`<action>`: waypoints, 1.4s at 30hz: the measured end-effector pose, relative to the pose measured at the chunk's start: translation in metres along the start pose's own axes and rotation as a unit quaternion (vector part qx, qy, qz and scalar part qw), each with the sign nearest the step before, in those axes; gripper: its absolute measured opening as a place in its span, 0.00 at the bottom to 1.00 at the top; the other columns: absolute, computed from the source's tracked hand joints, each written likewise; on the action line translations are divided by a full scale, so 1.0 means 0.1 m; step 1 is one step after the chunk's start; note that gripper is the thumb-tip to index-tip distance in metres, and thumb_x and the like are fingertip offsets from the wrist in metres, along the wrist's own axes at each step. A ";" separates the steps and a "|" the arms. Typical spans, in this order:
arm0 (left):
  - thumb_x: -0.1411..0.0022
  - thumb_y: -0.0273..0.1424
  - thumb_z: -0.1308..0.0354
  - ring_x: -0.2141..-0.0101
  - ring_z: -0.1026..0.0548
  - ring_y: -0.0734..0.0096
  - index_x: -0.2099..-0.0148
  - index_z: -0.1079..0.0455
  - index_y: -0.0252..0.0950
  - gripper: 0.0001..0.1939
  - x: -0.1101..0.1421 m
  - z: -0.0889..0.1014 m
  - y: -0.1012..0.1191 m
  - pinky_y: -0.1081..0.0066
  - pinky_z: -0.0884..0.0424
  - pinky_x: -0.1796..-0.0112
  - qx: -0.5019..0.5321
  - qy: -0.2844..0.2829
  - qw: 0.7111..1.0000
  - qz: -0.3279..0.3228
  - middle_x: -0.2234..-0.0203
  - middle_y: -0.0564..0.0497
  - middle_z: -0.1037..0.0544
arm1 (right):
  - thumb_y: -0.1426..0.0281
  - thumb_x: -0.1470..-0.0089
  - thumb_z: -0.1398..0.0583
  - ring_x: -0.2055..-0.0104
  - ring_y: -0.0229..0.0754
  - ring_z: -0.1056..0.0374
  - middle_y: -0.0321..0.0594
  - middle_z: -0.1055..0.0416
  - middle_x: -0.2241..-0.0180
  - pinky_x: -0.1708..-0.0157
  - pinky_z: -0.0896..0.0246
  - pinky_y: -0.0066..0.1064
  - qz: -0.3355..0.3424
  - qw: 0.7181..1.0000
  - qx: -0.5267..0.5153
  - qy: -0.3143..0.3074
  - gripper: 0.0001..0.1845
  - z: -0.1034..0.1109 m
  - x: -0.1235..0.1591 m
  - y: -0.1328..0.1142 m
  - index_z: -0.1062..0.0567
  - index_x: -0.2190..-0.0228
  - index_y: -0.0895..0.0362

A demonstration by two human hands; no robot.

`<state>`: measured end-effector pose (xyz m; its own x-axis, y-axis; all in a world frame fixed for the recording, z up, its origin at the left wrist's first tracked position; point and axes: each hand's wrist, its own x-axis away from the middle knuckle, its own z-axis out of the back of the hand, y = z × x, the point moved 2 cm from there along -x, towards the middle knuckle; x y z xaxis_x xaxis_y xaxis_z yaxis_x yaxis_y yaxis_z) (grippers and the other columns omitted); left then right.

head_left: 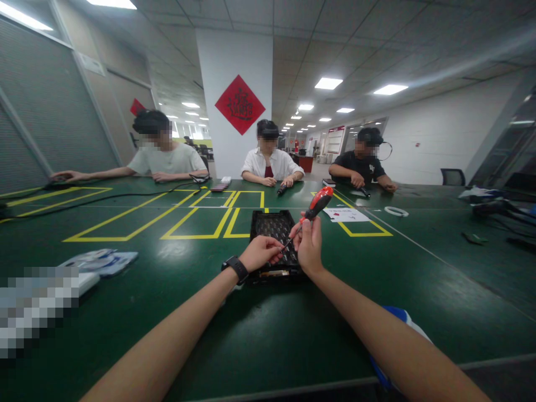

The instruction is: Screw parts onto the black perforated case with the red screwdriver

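Two bare hands, one screwdriver (320,201), one open black case (256,274). Right hand (309,241): fingers closed around the screwdriver, just below its red-and-black handle. Left hand (263,251): fingertips pinched together at the lower end of the shaft; can't tell if a small piece is between them. Hands near each other, above the case. Screwdriver tilted, handle up and to the right, shaft end down over the case. Case sits on the green table (167,296), many small pieces in it, too small to count. One black watch (235,268), left wrist. Three people across the table: one in a pale T-shirt (170,162), one in a white shirt (272,163), one in a black T-shirt (355,172); three dark head-worn devices, one each. Two dark handheld tools, one by the middle person (282,190), one by the person at right (364,192). One white paper sheet (349,215) and one white ring (396,211), both right of the case. Several yellow tape outlines (100,239), exact count unclear. Two red diamond signs: one big on the pillar (209,156), one small farther left. One blue-and-white item (396,314) beside the right forearm, partly hidden.
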<state>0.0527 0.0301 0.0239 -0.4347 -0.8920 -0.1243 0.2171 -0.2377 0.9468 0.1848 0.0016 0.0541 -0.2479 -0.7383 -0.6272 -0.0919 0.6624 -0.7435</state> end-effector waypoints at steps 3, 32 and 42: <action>0.46 0.29 0.46 0.80 0.30 0.80 0.67 0.30 0.29 0.08 0.00 0.00 0.00 0.77 0.31 0.77 0.001 0.001 1.000 0.001 0.79 0.51 0.26 | 0.59 0.42 0.54 0.86 0.27 0.51 0.28 0.38 0.80 0.87 0.57 0.19 0.000 1.000 0.008 -0.003 0.15 0.00 0.00 0.00 0.39 0.59 0.55; 0.38 0.42 0.60 0.81 0.38 0.77 0.75 0.29 0.32 0.26 0.15 0.00 0.22 0.76 0.44 0.76 -0.230 0.098 0.961 -0.119 0.85 0.55 0.35 | 0.56 0.44 0.53 0.90 0.27 0.51 0.27 0.37 0.83 0.91 0.59 0.19 -0.050 0.997 0.016 -0.060 0.18 0.00 -0.03 0.12 0.39 0.60 0.56; 0.37 0.46 0.69 0.81 0.35 0.76 0.81 0.28 0.32 0.37 0.23 -0.06 0.29 0.75 0.44 0.73 -0.263 0.112 0.951 -0.119 0.87 0.50 0.30 | 0.56 0.44 0.52 0.88 0.28 0.48 0.29 0.36 0.83 0.88 0.55 0.19 -0.053 0.994 0.053 -0.082 0.18 -0.01 0.00 0.10 0.36 0.61 0.57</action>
<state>0.0539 0.0002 0.0465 -0.3422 -0.8348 -0.4313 0.5683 -0.5495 0.6125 0.1833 0.0087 0.0469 -0.0806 -0.8192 -0.5678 -0.0049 0.5700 -0.8216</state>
